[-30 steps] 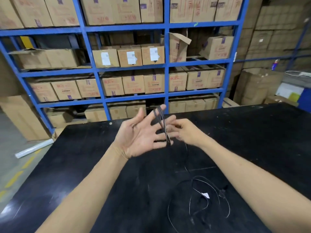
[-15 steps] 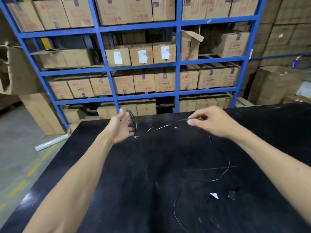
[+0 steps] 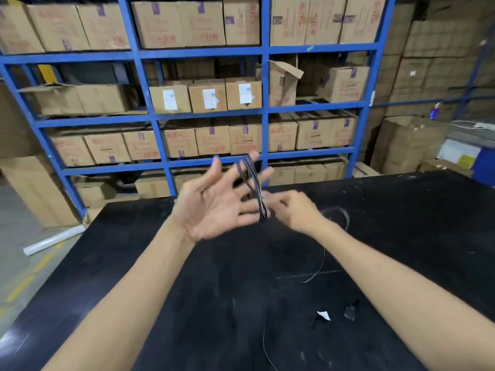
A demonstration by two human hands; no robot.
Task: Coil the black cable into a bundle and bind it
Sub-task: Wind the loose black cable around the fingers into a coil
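Observation:
The black cable [image 3: 254, 187] is wound in several loops around the spread fingers of my left hand [image 3: 214, 202], palm up above the far part of the black table [image 3: 134, 263]. Right beside those loops, my right hand [image 3: 292, 210] pinches the cable with closed fingers. From there the loose length runs behind the right wrist, curves down over the table [image 3: 322, 259] and trails toward the near edge. The hands are blurred by motion.
A white paper scrap [image 3: 323, 315] and a small dark piece [image 3: 349, 313] lie on the table near my right forearm. Blue shelving [image 3: 263, 108] full of cardboard boxes stands behind the table. A white roll [image 3: 52, 241] lies on the floor at left.
Half a second ago my hands were apart with the cable stretched between them. Now the right hand has come back to the left, laying another loop over the left fingers. Less cable lies on the table.

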